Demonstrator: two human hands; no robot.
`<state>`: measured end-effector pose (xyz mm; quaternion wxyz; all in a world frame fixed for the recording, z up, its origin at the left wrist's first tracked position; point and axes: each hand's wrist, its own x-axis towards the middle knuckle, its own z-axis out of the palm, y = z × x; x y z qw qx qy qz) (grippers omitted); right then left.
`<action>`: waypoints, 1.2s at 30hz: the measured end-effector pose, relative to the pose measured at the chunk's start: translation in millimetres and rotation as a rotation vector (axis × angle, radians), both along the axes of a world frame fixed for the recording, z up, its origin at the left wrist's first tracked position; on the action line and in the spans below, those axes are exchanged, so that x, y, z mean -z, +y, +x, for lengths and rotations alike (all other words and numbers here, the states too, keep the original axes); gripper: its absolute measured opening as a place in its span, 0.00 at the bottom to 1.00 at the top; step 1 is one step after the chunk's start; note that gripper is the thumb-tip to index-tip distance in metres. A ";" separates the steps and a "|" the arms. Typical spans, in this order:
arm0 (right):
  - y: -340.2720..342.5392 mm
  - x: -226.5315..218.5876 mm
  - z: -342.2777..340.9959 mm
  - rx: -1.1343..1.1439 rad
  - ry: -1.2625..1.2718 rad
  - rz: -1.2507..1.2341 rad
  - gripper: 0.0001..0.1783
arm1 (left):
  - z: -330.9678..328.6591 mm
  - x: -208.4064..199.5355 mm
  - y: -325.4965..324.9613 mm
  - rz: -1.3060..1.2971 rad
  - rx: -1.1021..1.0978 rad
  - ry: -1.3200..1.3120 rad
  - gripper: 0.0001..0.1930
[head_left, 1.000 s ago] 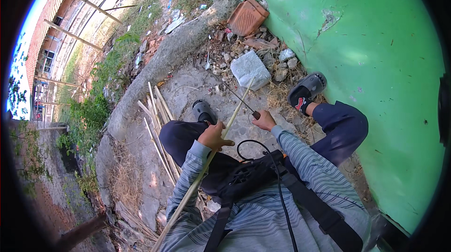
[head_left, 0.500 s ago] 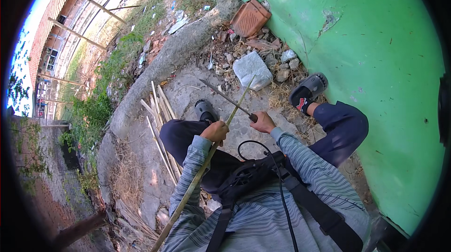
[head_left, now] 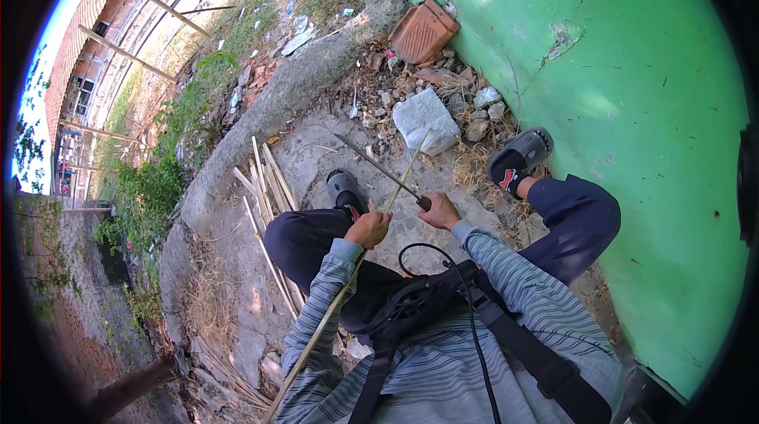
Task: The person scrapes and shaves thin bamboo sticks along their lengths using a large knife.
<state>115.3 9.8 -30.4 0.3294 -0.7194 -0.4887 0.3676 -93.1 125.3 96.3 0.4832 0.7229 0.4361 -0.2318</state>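
A long bamboo strip slants from beside my left side up past my knees, its far end over a pale stone block. My left hand is closed around it, just in front of my left knee. In my right hand is the dark handle of a knife, and its long thin blade points away to the left. The blade crosses the strip a little beyond my left fist and seems to touch it. My fingers hide the gripped part of the strip and most of the handle.
Several split bamboo strips lie on the concrete left of my left leg. The pale stone block, rubble and a terracotta tile lie ahead. A green wall rises on the right; a low concrete curb curves along the left.
My left hand has shifted slightly right. The strip now looks narrower, as if turned toward its edge. My right hand and the knife have moved slightly left and down.
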 end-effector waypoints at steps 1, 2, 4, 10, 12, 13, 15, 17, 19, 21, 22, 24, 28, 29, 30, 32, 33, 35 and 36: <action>1.4 -2.7 -2.8 -0.011 0.000 0.000 0.15 | -4.8 5.7 0.6 0.039 -0.003 -0.001 0.31; 2.8 -5.0 -5.3 -0.045 0.000 -0.026 0.15 | -9.2 11.7 0.4 0.076 -0.005 -0.002 0.30; 4.6 -4.3 -3.1 -0.079 -0.009 -0.059 0.15 | -9.0 18.8 -3.7 0.191 0.078 -0.077 0.32; 11.8 -6.3 1.1 -0.018 -0.096 -0.090 0.13 | -2.4 14.7 -3.1 0.400 0.229 -0.152 0.32; 6.4 -13.7 -2.0 -0.030 -0.082 -0.051 0.12 | -1.5 8.6 -3.6 0.378 0.206 -0.149 0.32; 4.5 -18.0 -5.0 -0.042 -0.086 -0.048 0.12 | 0.7 3.9 -5.6 0.310 0.142 -0.072 0.32; -0.8 -20.9 -5.6 -0.104 -0.088 -0.032 0.11 | 2.6 2.1 -8.1 0.242 0.072 0.000 0.32; 4.7 -15.5 -0.2 -0.125 -0.100 -0.072 0.12 | 2.3 3.7 -12.3 0.365 0.119 0.010 0.33; 13.1 -12.2 6.5 -0.013 -0.127 -0.113 0.13 | 4.8 5.4 -11.6 0.348 0.122 0.019 0.33; 22.1 -6.9 19.0 0.019 -0.156 -0.207 0.15 | 12.2 1.7 -8.0 0.331 0.134 0.024 0.33; 23.9 -2.0 24.9 0.035 -0.159 -0.213 0.15 | 18.2 -6.4 -5.9 0.262 0.119 0.048 0.33; 25.5 -4.7 22.1 -0.010 -0.144 -0.187 0.15 | 15.5 -17.0 -3.9 0.195 0.091 0.082 0.34; 9.2 -19.2 3.5 -0.187 -0.158 -0.099 0.15 | 6.3 -9.8 -6.3 0.194 0.062 0.112 0.34; 13.1 -20.3 2.5 -0.197 -0.157 -0.098 0.15 | 3.4 -5.8 -7.2 0.213 0.079 0.118 0.35; 14.7 -15.8 6.8 -0.137 -0.145 -0.126 0.15 | 4.1 -3.3 -8.9 0.214 0.083 0.114 0.35; 18.2 0.9 16.9 -0.059 -0.137 -0.152 0.14 | 8.3 1.7 -9.0 0.293 0.143 0.075 0.35; 22.1 6.8 19.5 0.019 -0.125 -0.163 0.15 | 9.9 3.1 -9.2 0.297 0.156 0.070 0.35; 20.4 16.6 26.3 0.116 -0.115 -0.171 0.15 | 14.6 5.7 -8.6 0.304 0.153 0.054 0.35; 19.1 13.1 20.2 0.089 -0.107 -0.162 0.15 | 13.2 1.0 -7.2 0.305 0.153 0.059 0.35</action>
